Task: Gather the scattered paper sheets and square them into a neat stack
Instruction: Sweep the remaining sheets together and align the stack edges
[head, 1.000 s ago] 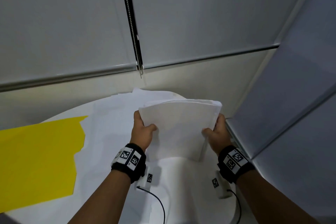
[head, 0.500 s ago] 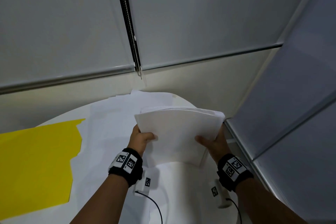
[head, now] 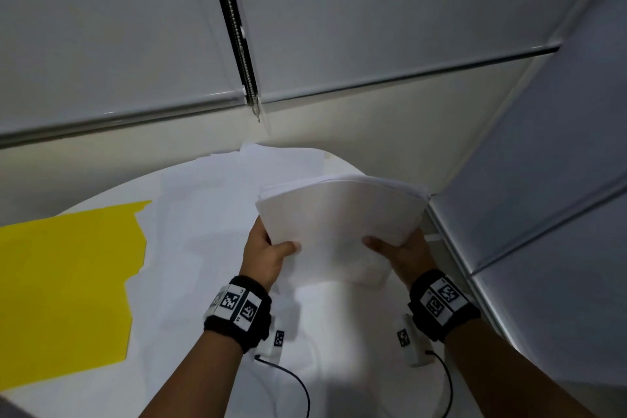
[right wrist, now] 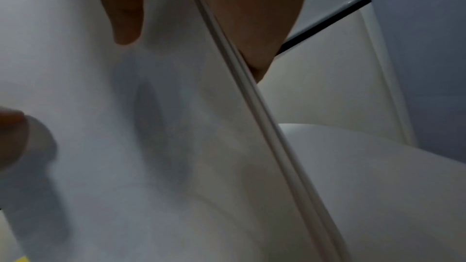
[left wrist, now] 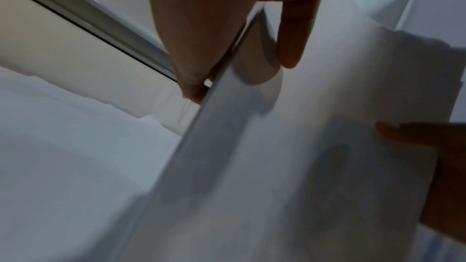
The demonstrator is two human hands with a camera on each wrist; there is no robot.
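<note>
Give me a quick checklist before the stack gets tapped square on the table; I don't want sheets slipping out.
1. Left hand holds the paper stack at its left edge: ok.
2. Right hand holds the right edge: ok.
3. Top edges aligned: not ok, they fan out.
4. Stack flat: not ok, it bows between the hands.
5. All sheets gathered: not ok, loose white sheets and a yellow sheet lie on the table.
6. Bottom edge even: cannot tell.
</note>
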